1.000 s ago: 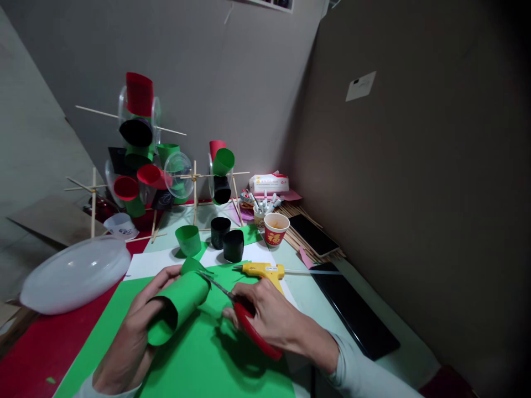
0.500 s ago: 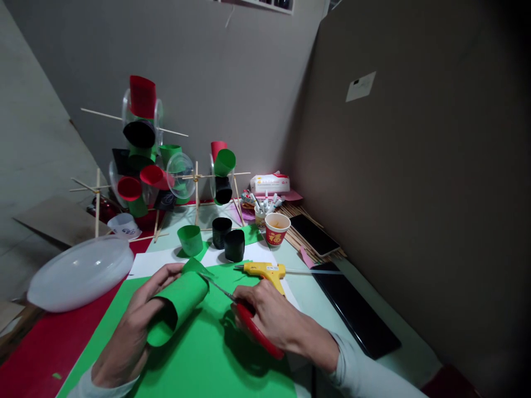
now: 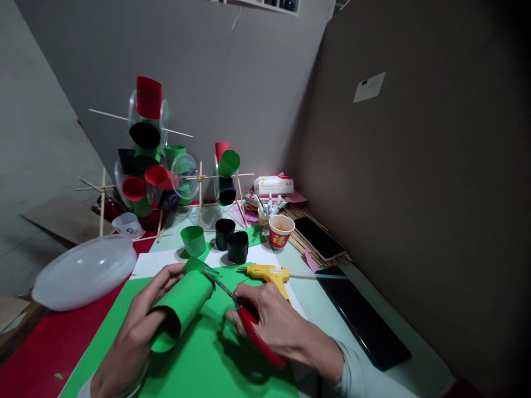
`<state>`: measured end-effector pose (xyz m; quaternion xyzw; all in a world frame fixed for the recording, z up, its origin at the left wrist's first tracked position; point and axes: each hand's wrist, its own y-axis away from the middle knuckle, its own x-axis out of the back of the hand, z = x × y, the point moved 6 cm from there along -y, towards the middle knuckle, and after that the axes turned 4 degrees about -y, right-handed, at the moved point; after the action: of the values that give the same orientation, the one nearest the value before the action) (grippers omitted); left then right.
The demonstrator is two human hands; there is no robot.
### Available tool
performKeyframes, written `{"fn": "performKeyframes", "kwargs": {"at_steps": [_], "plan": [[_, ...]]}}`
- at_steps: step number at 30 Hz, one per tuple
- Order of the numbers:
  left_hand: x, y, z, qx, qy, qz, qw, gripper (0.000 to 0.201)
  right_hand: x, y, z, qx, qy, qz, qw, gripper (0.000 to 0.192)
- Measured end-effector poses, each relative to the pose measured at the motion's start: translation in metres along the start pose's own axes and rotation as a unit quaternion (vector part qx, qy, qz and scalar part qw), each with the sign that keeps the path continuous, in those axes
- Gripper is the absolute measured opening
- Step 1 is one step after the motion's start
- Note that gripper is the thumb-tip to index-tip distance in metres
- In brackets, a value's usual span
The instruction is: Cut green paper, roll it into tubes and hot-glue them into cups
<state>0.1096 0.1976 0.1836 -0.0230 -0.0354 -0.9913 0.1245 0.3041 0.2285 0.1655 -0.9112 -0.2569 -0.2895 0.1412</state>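
My left hand [image 3: 139, 323] is closed on a green paper roll [image 3: 188, 307], its thumb inside the near opening. In my right hand [image 3: 274, 320] are red-handled scissors [image 3: 259, 340]. Their blades reach to the far end of the roll, at a loose green flap on its upper edge. Part of the blades is hidden by the paper. Below both hands lies a large green sheet [image 3: 215, 365]. Just beyond the scissors rests a yellow glue gun [image 3: 267, 272] with a clear glue stick in its back.
Behind stand a green paper ring [image 3: 193, 241], two black paper rings [image 3: 238, 247] and a red paper cup [image 3: 280, 232]. At left are stick frames with coloured rings and a white lidded container [image 3: 85, 273]. Phone [image 3: 317, 237] and black slab [image 3: 363, 318] lie right.
The scissors have shifted slightly at the roll's far edge, still against the paper. The whole view has moved a little, with things appearing farther right.
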Motion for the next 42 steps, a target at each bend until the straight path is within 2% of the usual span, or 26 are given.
{"fn": "performKeyframes", "kwargs": {"at_steps": [4,7,10,13,18,21,26,28,32,37,42], "plan": [[0.0,-0.002,0.001,-0.01,-0.031,-0.038,0.999,0.05,-0.002,-0.002,0.006,-0.003,-0.029,-0.011,1.0,0.035],[0.002,-0.003,0.001,-0.002,-0.034,-0.042,0.999,0.05,-0.003,-0.002,0.011,-0.001,-0.095,-0.034,0.995,0.04],[0.003,-0.001,-0.001,0.048,0.018,-0.033,0.998,0.049,-0.005,-0.003,0.012,0.008,-0.154,-0.072,0.985,0.047],[0.006,0.002,-0.005,0.1,0.072,-0.011,0.992,0.05,-0.005,-0.002,0.01,0.017,-0.171,-0.091,0.981,0.048],[0.014,0.004,-0.011,0.131,0.053,0.004,0.99,0.065,-0.004,-0.002,0.008,0.02,-0.164,-0.082,0.983,0.043],[0.013,0.003,-0.012,0.136,0.075,-0.013,0.988,0.069,-0.003,-0.002,0.006,0.016,-0.171,-0.096,0.98,0.043],[0.001,0.006,-0.005,0.161,0.151,-0.059,0.974,0.058,-0.003,0.001,0.0,-0.004,-0.212,-0.143,0.967,0.05],[-0.001,0.007,-0.002,0.152,0.146,-0.052,0.976,0.054,-0.002,0.001,0.0,-0.001,-0.203,-0.133,0.97,0.049],[0.0,0.007,0.005,0.083,0.096,-0.017,0.992,0.052,-0.001,-0.001,0.002,0.023,-0.171,-0.096,0.98,0.044],[0.007,-0.001,0.003,0.001,0.014,-0.023,1.0,0.049,-0.002,-0.002,0.003,0.028,-0.141,-0.067,0.987,0.044],[0.009,-0.006,0.007,-0.058,-0.054,-0.042,0.996,0.048,0.004,-0.002,0.003,0.024,-0.037,0.008,0.999,0.044]]}}
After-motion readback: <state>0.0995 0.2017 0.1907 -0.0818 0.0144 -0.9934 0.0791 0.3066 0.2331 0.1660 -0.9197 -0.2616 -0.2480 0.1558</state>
